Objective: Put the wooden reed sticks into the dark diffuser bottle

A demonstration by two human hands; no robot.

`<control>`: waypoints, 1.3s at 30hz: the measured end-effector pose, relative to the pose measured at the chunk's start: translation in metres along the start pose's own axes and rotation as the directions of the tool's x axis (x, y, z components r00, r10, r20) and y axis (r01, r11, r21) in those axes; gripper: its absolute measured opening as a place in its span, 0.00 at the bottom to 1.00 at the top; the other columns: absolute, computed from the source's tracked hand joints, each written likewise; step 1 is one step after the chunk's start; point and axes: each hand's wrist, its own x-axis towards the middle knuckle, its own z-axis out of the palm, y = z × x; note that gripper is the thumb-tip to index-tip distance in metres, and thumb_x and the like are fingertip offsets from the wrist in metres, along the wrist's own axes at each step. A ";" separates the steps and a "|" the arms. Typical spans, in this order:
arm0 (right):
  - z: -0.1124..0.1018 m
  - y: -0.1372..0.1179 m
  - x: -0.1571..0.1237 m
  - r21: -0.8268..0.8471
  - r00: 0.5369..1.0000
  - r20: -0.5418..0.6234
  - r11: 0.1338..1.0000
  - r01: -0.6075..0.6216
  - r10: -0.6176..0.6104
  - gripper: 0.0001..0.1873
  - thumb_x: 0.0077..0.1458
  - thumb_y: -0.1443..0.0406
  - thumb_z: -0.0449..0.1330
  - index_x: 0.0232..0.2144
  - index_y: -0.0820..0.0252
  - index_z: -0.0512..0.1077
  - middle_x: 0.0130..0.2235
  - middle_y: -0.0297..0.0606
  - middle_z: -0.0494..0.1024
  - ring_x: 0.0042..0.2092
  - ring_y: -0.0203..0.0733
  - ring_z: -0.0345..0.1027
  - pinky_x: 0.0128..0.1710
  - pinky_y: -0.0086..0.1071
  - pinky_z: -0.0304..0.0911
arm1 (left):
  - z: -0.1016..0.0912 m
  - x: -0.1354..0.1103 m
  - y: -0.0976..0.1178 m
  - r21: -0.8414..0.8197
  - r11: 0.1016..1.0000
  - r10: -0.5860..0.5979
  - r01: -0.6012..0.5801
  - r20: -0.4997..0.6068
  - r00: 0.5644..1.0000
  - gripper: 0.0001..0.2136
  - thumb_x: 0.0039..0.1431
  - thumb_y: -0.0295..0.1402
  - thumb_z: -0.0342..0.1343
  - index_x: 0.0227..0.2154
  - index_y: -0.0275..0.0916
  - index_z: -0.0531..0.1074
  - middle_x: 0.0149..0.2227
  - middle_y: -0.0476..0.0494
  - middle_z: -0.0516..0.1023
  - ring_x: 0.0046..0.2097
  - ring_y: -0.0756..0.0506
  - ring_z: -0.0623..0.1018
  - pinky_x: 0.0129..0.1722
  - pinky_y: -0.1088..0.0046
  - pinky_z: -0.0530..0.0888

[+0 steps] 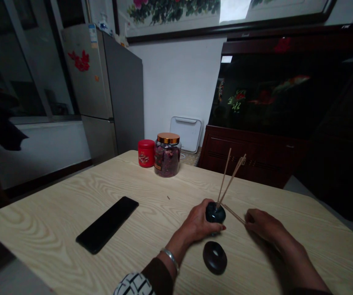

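Note:
My left hand [195, 223] is wrapped round a small dark glass reed diffuser bottle [215, 214] on the table. Several thin reed sticks [225, 184] stand up out of its neck, leaning to the right. Closed in a pinch, my right hand [263, 224] grips thin reed sticks [234, 214] that slant toward the bottle's neck; I cannot tell whether their far ends touch it. Just in front of the bottle lies a round dark brown lid-like piece [210, 262] with a shiny spot in its middle.
A black phone [107, 224] lies at the left of the wood-grain table [56, 209]. Toward the back edge stand a red canister [146, 153] and a clear jar [167, 157] with a copper-coloured lid. A tiny brown bit [168, 198] lies mid-table. Behind is a fish tank [262, 94].

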 end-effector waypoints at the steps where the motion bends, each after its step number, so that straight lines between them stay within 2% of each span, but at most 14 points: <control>1: 0.002 0.000 0.001 0.007 1.000 0.001 1.000 0.002 -0.002 0.04 0.46 0.67 0.60 0.27 0.57 0.75 0.33 0.41 0.78 0.35 0.44 0.71 0.32 0.32 0.56 | 0.000 0.000 0.000 0.000 1.000 0.000 0.000 0.003 1.000 0.33 0.39 0.42 0.72 0.50 0.40 0.69 0.41 0.45 0.76 0.41 0.44 0.74 0.37 0.72 0.69; 9: 0.001 -0.004 0.000 0.071 1.000 -0.011 0.997 0.023 -0.023 0.02 0.45 0.69 0.60 0.23 0.58 0.73 0.30 0.39 0.78 0.33 0.41 0.69 0.32 0.31 0.57 | 0.000 0.000 -0.001 0.009 1.000 0.001 -0.001 -0.004 1.000 0.33 0.39 0.42 0.72 0.50 0.41 0.69 0.41 0.46 0.77 0.41 0.44 0.74 0.38 0.72 0.69; 13: -0.001 -0.008 -0.002 0.103 0.999 -0.020 0.994 0.041 -0.039 0.03 0.43 0.69 0.61 0.25 0.57 0.74 0.31 0.38 0.78 0.33 0.41 0.70 0.33 0.30 0.58 | 0.000 0.000 0.000 0.014 1.000 -0.010 0.010 -0.003 1.000 0.34 0.38 0.42 0.72 0.50 0.41 0.69 0.41 0.46 0.77 0.42 0.43 0.74 0.38 0.73 0.69; 17: -0.018 -0.010 -0.005 0.211 0.994 -0.027 0.971 0.110 -0.107 0.04 0.44 0.66 0.60 0.26 0.58 0.75 0.30 0.38 0.80 0.34 0.43 0.71 0.34 0.32 0.61 | 0.000 -0.001 0.001 0.012 1.000 -0.010 0.010 0.007 1.000 0.33 0.39 0.42 0.71 0.50 0.41 0.69 0.41 0.45 0.77 0.41 0.44 0.74 0.38 0.72 0.70; 19: -0.034 -0.013 -0.009 0.331 0.980 -0.109 0.923 0.194 -0.167 0.07 0.46 0.62 0.61 0.26 0.58 0.77 0.31 0.38 0.80 0.35 0.45 0.72 0.37 0.35 0.63 | 0.000 -0.001 0.001 0.001 1.000 -0.007 0.007 0.007 1.000 0.33 0.39 0.42 0.71 0.50 0.40 0.69 0.41 0.45 0.77 0.41 0.43 0.74 0.38 0.72 0.70; 21: -0.054 -0.019 -0.017 0.469 0.951 -0.262 0.840 0.274 -0.165 0.12 0.45 0.56 0.63 0.29 0.57 0.78 0.33 0.39 0.81 0.36 0.47 0.72 0.38 0.37 0.65 | -0.001 -0.001 0.002 -0.009 1.000 -0.009 0.009 0.008 1.000 0.33 0.38 0.42 0.71 0.50 0.40 0.69 0.41 0.44 0.77 0.41 0.43 0.74 0.39 0.72 0.70; 22: -0.064 -0.023 -0.022 0.541 0.931 -0.344 0.786 0.300 -0.118 0.14 0.45 0.54 0.64 0.31 0.57 0.79 0.35 0.39 0.81 0.36 0.46 0.72 0.36 0.37 0.65 | -0.001 -0.001 0.002 -0.012 1.000 -0.011 0.011 0.008 1.000 0.33 0.38 0.41 0.71 0.50 0.39 0.69 0.41 0.44 0.77 0.42 0.43 0.74 0.39 0.71 0.70; 23: -0.073 -0.029 -0.028 0.616 0.908 -0.417 0.721 0.317 -0.043 0.16 0.44 0.53 0.66 0.32 0.57 0.79 0.36 0.39 0.81 0.35 0.45 0.71 0.34 0.36 0.65 | -0.001 -0.001 0.002 -0.012 1.000 -0.012 0.012 0.007 1.000 0.33 0.38 0.41 0.71 0.50 0.39 0.69 0.41 0.44 0.77 0.41 0.43 0.74 0.39 0.71 0.70; 25: -0.088 -0.044 -0.039 0.761 0.842 -0.518 0.532 0.372 0.153 0.18 0.41 0.53 0.69 0.35 0.56 0.79 0.37 0.38 0.80 0.33 0.41 0.69 0.28 0.31 0.64 | -0.001 -0.001 0.003 -0.010 1.000 -0.011 0.011 0.004 1.000 0.34 0.38 0.42 0.71 0.50 0.39 0.69 0.41 0.44 0.77 0.41 0.43 0.75 0.39 0.71 0.70; 28: -0.098 -0.069 -0.053 0.835 0.748 -0.550 0.212 0.509 0.372 0.17 0.37 0.59 0.73 0.33 0.55 0.79 0.35 0.35 0.77 0.33 0.36 0.68 0.24 0.25 0.62 | -0.002 -0.001 0.003 -0.001 1.000 -0.014 0.014 0.000 1.000 0.34 0.37 0.42 0.72 0.50 0.39 0.69 0.41 0.43 0.77 0.41 0.43 0.75 0.39 0.71 0.70; 30: -0.098 -0.083 -0.056 0.814 0.715 -0.559 0.112 0.570 0.420 0.16 0.37 0.61 0.74 0.32 0.56 0.78 0.34 0.34 0.76 0.33 0.34 0.68 0.23 0.23 0.62 | -0.001 0.000 0.003 0.003 1.000 -0.019 0.019 0.003 1.000 0.35 0.37 0.42 0.72 0.50 0.40 0.69 0.41 0.44 0.77 0.41 0.43 0.75 0.38 0.71 0.70; 32: -0.094 -0.093 -0.056 0.790 0.691 -0.589 0.118 0.602 0.419 0.15 0.39 0.62 0.73 0.33 0.57 0.78 0.34 0.34 0.76 0.33 0.33 0.68 0.24 0.22 0.63 | -0.001 0.000 0.002 0.006 1.000 -0.018 0.018 0.000 1.000 0.35 0.37 0.42 0.72 0.50 0.40 0.69 0.42 0.44 0.77 0.41 0.43 0.75 0.39 0.71 0.70; 35: -0.086 -0.101 -0.052 0.759 0.664 -0.643 0.203 0.619 0.381 0.14 0.43 0.61 0.72 0.35 0.58 0.78 0.34 0.35 0.77 0.33 0.34 0.69 0.25 0.23 0.64 | 0.000 0.000 0.002 0.010 1.000 -0.012 0.012 -0.003 1.000 0.35 0.38 0.43 0.72 0.51 0.40 0.69 0.42 0.44 0.77 0.42 0.43 0.75 0.39 0.71 0.70; 39: -0.077 -0.105 -0.049 0.746 0.670 -0.666 0.278 0.605 0.328 0.14 0.47 0.59 0.70 0.37 0.58 0.78 0.35 0.36 0.77 0.33 0.35 0.69 0.27 0.26 0.63 | -0.001 0.000 0.002 0.019 1.000 -0.013 0.013 -0.003 1.000 0.35 0.37 0.43 0.72 0.51 0.40 0.69 0.42 0.45 0.77 0.42 0.43 0.75 0.39 0.72 0.70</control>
